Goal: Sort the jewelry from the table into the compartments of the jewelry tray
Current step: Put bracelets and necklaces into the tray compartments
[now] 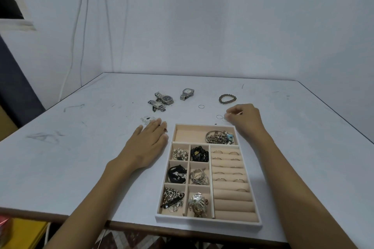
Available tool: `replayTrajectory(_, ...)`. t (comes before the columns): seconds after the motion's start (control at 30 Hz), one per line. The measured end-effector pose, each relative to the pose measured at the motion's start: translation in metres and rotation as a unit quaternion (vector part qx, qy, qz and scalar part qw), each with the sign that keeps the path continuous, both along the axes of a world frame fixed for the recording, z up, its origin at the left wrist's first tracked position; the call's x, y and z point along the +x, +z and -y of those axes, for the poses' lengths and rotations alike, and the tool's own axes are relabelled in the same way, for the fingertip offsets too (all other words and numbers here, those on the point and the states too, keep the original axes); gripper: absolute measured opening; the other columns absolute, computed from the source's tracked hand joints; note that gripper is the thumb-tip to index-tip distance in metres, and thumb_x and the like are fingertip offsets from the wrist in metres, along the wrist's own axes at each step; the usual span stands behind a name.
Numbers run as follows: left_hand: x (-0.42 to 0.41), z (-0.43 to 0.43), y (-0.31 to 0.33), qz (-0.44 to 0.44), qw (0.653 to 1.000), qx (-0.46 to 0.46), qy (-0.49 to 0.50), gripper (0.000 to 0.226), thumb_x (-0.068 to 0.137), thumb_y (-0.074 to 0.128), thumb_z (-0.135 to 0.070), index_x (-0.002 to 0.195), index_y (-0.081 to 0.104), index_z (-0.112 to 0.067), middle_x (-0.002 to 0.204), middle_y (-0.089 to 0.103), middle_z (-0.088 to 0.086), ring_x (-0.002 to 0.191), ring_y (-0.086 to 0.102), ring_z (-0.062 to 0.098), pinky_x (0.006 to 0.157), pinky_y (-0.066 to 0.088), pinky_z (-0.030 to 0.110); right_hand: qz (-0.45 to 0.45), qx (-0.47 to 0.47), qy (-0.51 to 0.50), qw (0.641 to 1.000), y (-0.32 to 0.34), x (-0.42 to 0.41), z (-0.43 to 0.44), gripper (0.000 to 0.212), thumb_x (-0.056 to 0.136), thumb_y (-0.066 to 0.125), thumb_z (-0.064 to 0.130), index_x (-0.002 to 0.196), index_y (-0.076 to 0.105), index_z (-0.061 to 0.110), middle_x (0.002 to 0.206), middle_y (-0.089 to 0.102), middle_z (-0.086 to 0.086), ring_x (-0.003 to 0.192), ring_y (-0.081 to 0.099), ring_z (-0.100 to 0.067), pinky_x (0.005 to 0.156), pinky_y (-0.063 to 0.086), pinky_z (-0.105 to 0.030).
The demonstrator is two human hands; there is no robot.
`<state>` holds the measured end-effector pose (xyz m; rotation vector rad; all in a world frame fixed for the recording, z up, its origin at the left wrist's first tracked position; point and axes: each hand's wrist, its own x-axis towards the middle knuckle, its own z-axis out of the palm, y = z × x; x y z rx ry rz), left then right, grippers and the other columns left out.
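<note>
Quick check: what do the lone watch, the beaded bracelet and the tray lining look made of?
Lone watch: polished metal, likely steel; silvery sheen on linked band. Beaded bracelet: dull brown-grey beads, maybe stone or wood; unclear. Tray lining: soft beige fabric, velvet-like, matte.

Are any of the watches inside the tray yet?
No, the crossed watches and the single watch lie on the table, beyond the far end of the tray.

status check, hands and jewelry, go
left hand flat on table beside tray. right hand curled at thin rings, grip unclear. watches, bead bracelet unsorted. nothing blocking tray.
</note>
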<state>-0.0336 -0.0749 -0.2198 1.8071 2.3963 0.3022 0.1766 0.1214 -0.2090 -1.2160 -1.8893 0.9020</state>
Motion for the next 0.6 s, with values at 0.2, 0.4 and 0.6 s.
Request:
replayTrajectory(0.2,0.001,-0.052,0.026,0.046,0.994,0.099,0.005,0.042,0.102,0.031,-0.039,0.136,0.048,-0.021,0.141,0.05,0.001,0.131,0.044,0.021,0.105,0.035,0.04,0.048,0.039,0.021,0.998,0.001,-0.003,-0.004,0.012,0.074,0.079,0.014,0.083,0.074,0.009,0.081,0.068,-0.003,0.079,0.062,-0.016,0.079,0.053,-0.037)
replayTrajectory(0.4,0.038,-0.128,0.047,-0.013,0.993,0.089,-0.078,0.031,0.099,0.043,-0.034,0.125,0.058,-0.027,0.122,0.064,-0.004,0.111,0.058,0.017,0.088,0.047,0.035,0.103,0.053,0.038,0.992,0.001,-0.006,-0.011,0.008,0.078,0.075,0.014,0.078,0.067,0.013,0.082,0.066,-0.005,0.079,0.062,-0.02,0.076,0.05,-0.035)
replayTrajectory(0.6,0.062,-0.165,0.038,-0.048,0.992,0.057,-0.098,0.022,0.091,0.058,-0.035,0.112,0.064,-0.031,0.115,0.063,-0.003,0.112,0.055,0.019,0.079,0.039,0.032,0.161,0.06,0.055,0.984,0.003,-0.009,-0.015,0.016,0.085,0.069,0.016,0.073,0.057,0.016,0.087,0.058,-0.004,0.082,0.056,-0.02,0.077,0.046,-0.035)
